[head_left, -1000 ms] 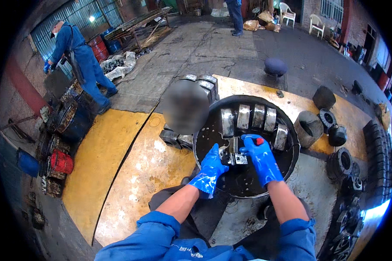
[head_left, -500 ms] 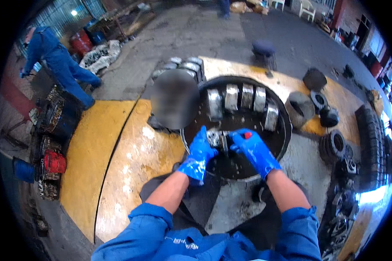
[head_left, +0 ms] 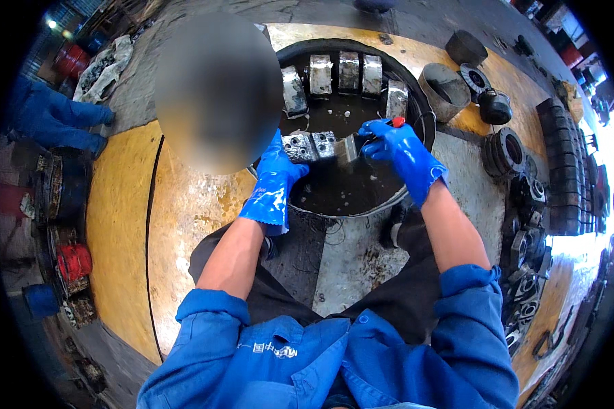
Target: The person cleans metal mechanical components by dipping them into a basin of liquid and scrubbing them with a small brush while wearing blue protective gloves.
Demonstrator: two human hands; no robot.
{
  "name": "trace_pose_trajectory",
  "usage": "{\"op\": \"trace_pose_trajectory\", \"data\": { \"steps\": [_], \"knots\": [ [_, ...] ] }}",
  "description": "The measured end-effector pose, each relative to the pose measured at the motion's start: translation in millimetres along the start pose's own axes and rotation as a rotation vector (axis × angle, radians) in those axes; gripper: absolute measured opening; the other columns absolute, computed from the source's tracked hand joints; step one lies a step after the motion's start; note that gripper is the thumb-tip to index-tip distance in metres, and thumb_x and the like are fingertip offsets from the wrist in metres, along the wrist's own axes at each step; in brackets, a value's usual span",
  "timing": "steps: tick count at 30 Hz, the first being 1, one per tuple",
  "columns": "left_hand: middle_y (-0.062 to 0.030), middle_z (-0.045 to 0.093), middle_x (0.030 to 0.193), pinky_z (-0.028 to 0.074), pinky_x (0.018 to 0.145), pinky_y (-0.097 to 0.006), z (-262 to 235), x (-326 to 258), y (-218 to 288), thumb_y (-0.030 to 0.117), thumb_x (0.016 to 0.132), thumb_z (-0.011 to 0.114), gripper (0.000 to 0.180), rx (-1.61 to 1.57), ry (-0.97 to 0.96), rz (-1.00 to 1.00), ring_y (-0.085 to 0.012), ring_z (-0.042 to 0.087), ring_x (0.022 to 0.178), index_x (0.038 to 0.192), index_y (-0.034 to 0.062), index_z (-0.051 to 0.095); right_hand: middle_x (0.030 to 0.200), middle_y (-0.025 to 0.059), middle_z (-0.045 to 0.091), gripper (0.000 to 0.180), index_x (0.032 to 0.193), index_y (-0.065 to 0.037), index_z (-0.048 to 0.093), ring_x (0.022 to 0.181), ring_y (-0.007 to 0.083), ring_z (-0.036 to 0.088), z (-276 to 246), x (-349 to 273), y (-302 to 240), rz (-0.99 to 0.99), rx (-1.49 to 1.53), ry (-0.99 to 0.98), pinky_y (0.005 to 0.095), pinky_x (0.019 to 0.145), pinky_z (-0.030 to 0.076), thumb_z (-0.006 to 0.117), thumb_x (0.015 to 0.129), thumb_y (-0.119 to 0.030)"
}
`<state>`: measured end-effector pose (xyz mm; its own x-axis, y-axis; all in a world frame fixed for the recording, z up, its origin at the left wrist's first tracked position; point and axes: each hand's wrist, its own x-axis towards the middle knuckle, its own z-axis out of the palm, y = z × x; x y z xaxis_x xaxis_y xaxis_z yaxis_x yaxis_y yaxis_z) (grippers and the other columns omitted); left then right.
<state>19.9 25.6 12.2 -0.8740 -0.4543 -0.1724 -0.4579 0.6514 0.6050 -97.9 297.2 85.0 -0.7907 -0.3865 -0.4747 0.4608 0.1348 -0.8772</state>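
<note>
My gloved left hand [head_left: 273, 178] is gripping the left end of a silvery metal block [head_left: 308, 146] with holes in its face, holding it over a round, dark basin [head_left: 379, 207]. My gloved right hand [head_left: 397, 151] is closing around a flat brush [head_left: 348, 150], its red end sticking up by my fingers; the bristles are sitting right at the block's right end, though I cannot tell whether they are touching. Dark liquid is lying in the basin below, and five thick metal pieces [head_left: 348, 73] are standing in a curve along its far side. Beyond the rim to the right, a grey cylinder [head_left: 445, 94] and a black rounded pot [head_left: 494, 107] are resting on the floor, and farther out, dark ribbed stacks [head_left: 559, 167] are standing.
</note>
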Motion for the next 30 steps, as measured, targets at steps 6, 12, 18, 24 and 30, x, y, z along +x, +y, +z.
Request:
{"op": "trace_pose_trajectory", "data": {
  "steps": [6,12,18,24,30],
  "knots": [
    [-0.0189,0.059,0.145,0.047,0.113,-0.041,-3.7,-0.9,7.2,0.025,0.058,0.1,0.128,0.02,-0.011,-0.001,-0.0324,0.059,0.132,0.162,0.0088,0.027,0.092,0.0053,0.073,0.029,0.109,-0.007,0.072,0.071,0.0153,0.068,-4.9,29.1,22.3,-0.118,-0.183,0.159,0.0288,0.064,0.054,0.07,0.096,-0.032],
    [-0.0196,0.06,0.144,0.048,0.112,-0.042,-7.5,-1.8,14.8,0.026,0.057,0.1,0.129,0.001,-0.061,-0.015,-0.0341,0.06,0.131,0.162,0.0084,0.027,0.077,0.0058,0.071,0.03,0.098,-0.004,0.073,0.067,0.015,0.065,6.1,46.0,59.4,-0.064,-0.339,0.083,0.0335,0.063,0.053,0.069,0.095,-0.033],
    [-0.0201,0.059,0.145,0.049,0.111,-0.043,-14.3,-7.7,27.0,0.027,0.057,0.1,0.128,-0.321,-0.096,-0.109,-0.035,0.061,0.13,0.161,0.008,0.028,0.102,0.0065,0.075,0.035,0.123,-0.007,0.072,0.079,0.0141,0.071,36.4,29.3,1.7,-0.261,-0.156,0.045,0.0291,0.072,0.059,0.072,0.097,-0.03],
    [-0.0199,0.06,0.143,0.049,0.111,-0.042,-12.8,-6.9,15.8,0.027,0.058,0.099,0.128,-0.001,-0.076,-0.037,-0.0347,0.061,0.13,0.162,0.0076,0.026,0.095,0.0084,0.075,0.029,0.113,-0.004,0.074,0.077,0.0163,0.072,51.9,18.4,-13.5,-0.248,-0.235,0.049,0.0337,0.071,0.06,0.073,0.094,-0.027],
    [-0.0201,0.061,0.143,0.049,0.111,-0.042,-0.7,1.7,-0.1,0.027,0.059,0.099,0.129,0.054,-0.01,0.031,-0.0351,0.062,0.128,0.162,0.0081,0.024,0.097,0.0068,0.075,0.027,0.116,-0.005,0.073,0.079,0.0154,0.072,76.9,9.5,-17.8,-0.317,0.014,-0.037,0.0309,0.07,0.06,0.071,0.097,-0.024]
  ]
}}
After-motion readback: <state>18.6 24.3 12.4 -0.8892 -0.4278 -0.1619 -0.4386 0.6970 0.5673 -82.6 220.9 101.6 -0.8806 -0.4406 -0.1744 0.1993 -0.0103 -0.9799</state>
